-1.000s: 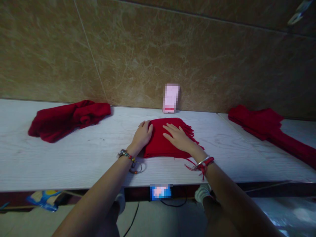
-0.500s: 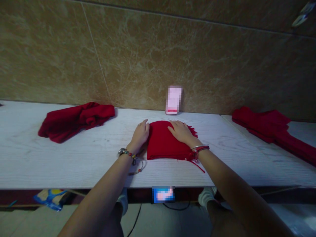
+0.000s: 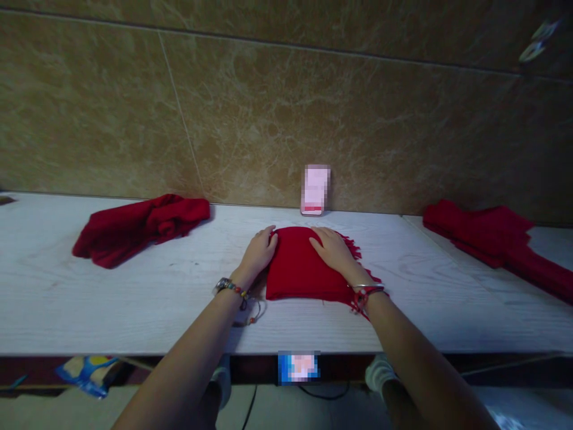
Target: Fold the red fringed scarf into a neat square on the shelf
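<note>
A folded red scarf [image 3: 299, 266] with a fringe along its right side lies flat on the white wood-grain table [image 3: 179, 316]. My left hand [image 3: 259, 249] rests against its upper left edge, fingers stretched away from me, thumb touching the cloth. On the upper right part of the scarf my right hand [image 3: 335, 251] lies flat, fingers extended and thumb apart. Some of the fringe shows beyond that hand and around the right wrist. Both wrists wear bracelets.
A crumpled red cloth [image 3: 138, 230] lies on the left; another red cloth [image 3: 487, 236] stretches off the right edge. A phone [image 3: 316, 191] leans against the brown marbled wall [image 3: 250, 107]. Under the tabletop are a blue packet [image 3: 87, 376], a blurred-out screen [image 3: 298, 367] and a cable.
The whole view has shifted slightly, so everything sits a little lower. My hands stay at the scarf's two upper sides; more fringe shows beside my right wrist.
</note>
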`<act>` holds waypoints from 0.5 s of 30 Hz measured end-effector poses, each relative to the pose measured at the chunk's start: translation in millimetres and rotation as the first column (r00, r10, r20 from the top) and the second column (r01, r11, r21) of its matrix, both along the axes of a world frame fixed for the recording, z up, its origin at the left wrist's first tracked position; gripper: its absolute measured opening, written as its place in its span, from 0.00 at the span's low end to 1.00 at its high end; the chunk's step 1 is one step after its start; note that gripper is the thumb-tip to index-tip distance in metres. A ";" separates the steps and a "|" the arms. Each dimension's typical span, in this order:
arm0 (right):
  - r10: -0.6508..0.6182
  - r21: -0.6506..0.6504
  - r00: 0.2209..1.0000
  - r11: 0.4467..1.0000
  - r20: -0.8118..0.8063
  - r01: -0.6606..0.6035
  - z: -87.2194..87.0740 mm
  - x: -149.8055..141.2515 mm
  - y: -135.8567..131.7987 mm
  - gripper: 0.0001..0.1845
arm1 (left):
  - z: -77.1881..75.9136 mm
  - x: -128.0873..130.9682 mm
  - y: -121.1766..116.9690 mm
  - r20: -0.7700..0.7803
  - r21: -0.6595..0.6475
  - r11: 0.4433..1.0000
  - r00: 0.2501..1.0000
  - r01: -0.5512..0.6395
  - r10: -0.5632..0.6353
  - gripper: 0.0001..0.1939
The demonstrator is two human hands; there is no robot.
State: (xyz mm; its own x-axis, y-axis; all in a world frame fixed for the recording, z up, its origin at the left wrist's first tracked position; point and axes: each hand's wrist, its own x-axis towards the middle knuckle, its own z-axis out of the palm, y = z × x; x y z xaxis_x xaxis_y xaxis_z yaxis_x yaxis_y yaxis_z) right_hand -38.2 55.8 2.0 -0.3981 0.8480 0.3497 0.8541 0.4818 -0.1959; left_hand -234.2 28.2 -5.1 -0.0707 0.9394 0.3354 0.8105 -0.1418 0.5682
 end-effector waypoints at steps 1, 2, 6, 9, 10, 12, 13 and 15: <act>0.008 0.006 1.000 1.000 -0.014 -0.008 -1.3 1.9 -1.4 0.23 | -0.2 0.2 0.0 -0.004 0.001 1.000 1.000 0.003 -0.003 0.20; 0.019 0.012 0.999 1.000 -0.026 -0.019 -2.4 3.9 -2.9 0.23 | -0.1 0.3 -0.1 -0.008 0.001 1.000 1.000 0.008 -0.008 0.20; 0.078 0.007 0.994 0.997 -0.078 -0.077 -4.2 10.7 -6.6 0.23 | 1.6 0.2 -0.6 -0.020 -0.004 0.999 0.999 0.033 -0.033 0.19; 0.092 -0.004 0.987 0.996 -0.133 -0.094 -3.6 13.1 -4.9 0.23 | 3.1 -0.5 0.2 -0.025 0.001 0.999 0.999 0.034 -0.034 0.18; 0.079 -0.001 0.986 0.997 -0.149 -0.080 -3.6 13.5 -3.9 0.24 | 3.3 -0.9 0.7 -0.026 0.004 1.000 0.999 0.031 -0.031 0.18; 0.024 0.000 0.985 1.000 -0.170 -0.024 -4.0 14.0 -2.6 0.25 | 3.0 -2.3 1.8 -0.021 0.021 1.000 1.000 0.022 -0.022 0.18; -0.009 -0.008 0.984 1.000 -0.175 0.007 -4.3 14.1 -2.4 0.26 | 2.6 -3.2 2.4 -0.015 0.036 0.999 1.000 0.020 -0.019 0.18; -0.046 -0.026 0.983 0.999 -0.177 0.042 -4.4 14.1 -3.0 0.26 | 1.2 -4.9 3.3 0.008 0.071 0.997 1.000 0.017 -0.017 0.18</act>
State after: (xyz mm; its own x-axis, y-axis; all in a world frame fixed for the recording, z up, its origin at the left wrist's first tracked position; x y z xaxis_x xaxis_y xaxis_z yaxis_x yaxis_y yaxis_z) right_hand -24.1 52.7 -2.4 -0.2932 0.8716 0.3930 0.8250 0.4384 -0.3567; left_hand -239.1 31.5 -4.0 -0.0582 0.9146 0.4003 0.8030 -0.1953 0.5630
